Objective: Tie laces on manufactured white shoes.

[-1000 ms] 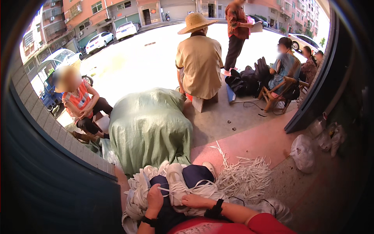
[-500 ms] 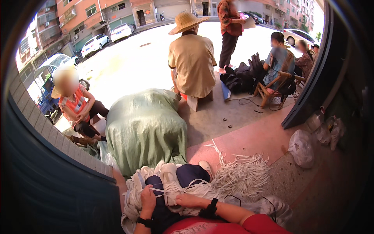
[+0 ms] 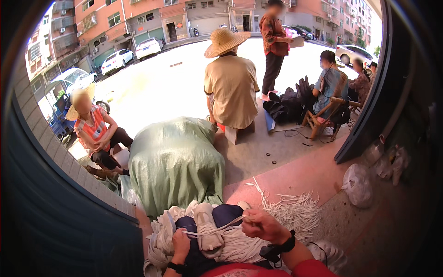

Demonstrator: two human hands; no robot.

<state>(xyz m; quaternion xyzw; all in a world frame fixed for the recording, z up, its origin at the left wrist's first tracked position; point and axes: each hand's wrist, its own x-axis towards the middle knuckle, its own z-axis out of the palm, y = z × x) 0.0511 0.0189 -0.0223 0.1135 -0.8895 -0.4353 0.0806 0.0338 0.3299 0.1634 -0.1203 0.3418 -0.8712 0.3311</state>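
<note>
A whitish shoe (image 3: 210, 233) rests between my navy-clad knees, its laced front facing up. A white shoelace (image 3: 230, 224) stretches across from it to my right hand (image 3: 265, 227), which is raised to the right with the fingers closed in a pinch on the lace. Left of the shoe, my left hand (image 3: 181, 243) pinches another stretch of the lace between thumb and finger. More whitish shoes (image 3: 159, 237) are piled against my left leg. Strands of white lace (image 3: 240, 242) lie over my lap.
A loose heap of white laces (image 3: 297, 213) spreads on the floor to the right. Ahead stands a large bundle under a green sheet (image 3: 177, 161). Several people sit or stand beyond it. Plastic bags (image 3: 357, 184) lie by the dark door frame (image 3: 376, 97) at right.
My right hand has moved up and to the right from the shoe, drawing the lace out. My left hand stays beside the shoe, slightly lower. The whole view has tilted slightly upward.
</note>
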